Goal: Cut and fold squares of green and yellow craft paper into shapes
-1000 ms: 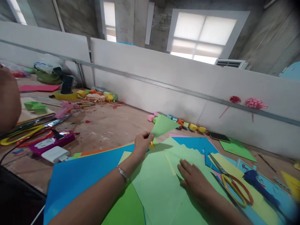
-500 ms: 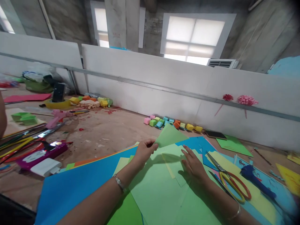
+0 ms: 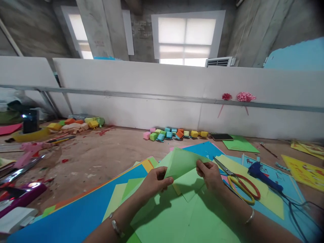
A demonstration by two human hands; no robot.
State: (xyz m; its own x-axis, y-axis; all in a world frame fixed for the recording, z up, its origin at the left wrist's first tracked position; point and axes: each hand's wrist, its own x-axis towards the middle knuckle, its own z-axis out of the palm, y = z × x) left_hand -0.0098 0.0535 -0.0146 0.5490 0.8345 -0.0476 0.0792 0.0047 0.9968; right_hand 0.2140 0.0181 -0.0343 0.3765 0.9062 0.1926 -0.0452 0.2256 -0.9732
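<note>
A small green paper piece is raised above larger light green sheets. My left hand pinches its lower left corner between thumb and fingers. At its right corner, my right hand is closed on the same piece. Under the sheets lies a large blue sheet. Scissors with red and yellow handles rest on pale yellow paper just right of my right hand.
Small coloured paper cubes line the wall, near a dark phone. A blue glue gun with its cable lies right. At left are a pink glue gun, a purple power strip and a white plug.
My right hand, open before, has moved up and taken the right corner of the green piece. My left hand still holds it, now lower. The view has turned right.
</note>
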